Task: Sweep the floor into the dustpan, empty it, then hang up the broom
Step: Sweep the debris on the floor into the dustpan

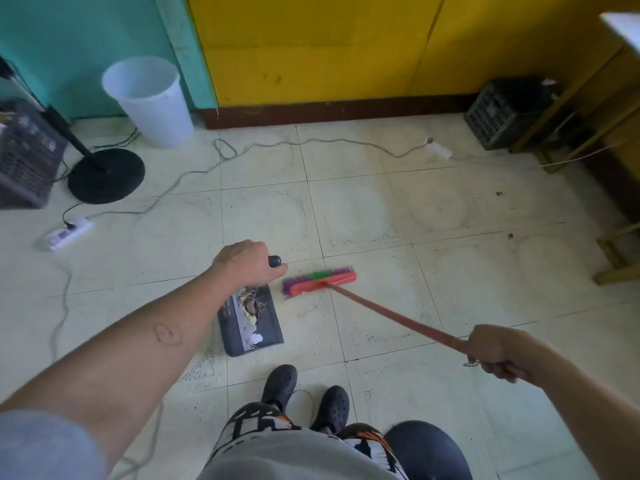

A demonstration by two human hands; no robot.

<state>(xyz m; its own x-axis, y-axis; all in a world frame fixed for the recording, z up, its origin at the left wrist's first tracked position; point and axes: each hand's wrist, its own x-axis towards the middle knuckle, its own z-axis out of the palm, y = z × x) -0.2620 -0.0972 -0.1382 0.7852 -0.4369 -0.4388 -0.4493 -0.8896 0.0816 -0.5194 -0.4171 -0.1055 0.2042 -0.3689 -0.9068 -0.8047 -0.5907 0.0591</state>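
Observation:
My left hand [247, 263] grips the dark upright handle of a grey dustpan [268, 327] that rests on the tiled floor ahead of my feet. Dry leaves and bits of paper lie inside the pan. My right hand [495, 348] holds the red stick of a broom [388, 311]. Its red head with purple and green bristles [320, 280] sits on the floor just right of the dustpan's far end. A white bin [152, 102] stands at the far left by the teal wall.
A black fan base [107, 176], a dark crate [24, 157] and a power strip [67, 233] with trailing cables lie at left. Another cable crosses the floor near the yellow wall. A black crate [502, 112] and wooden furniture legs [616, 258] stand at right.

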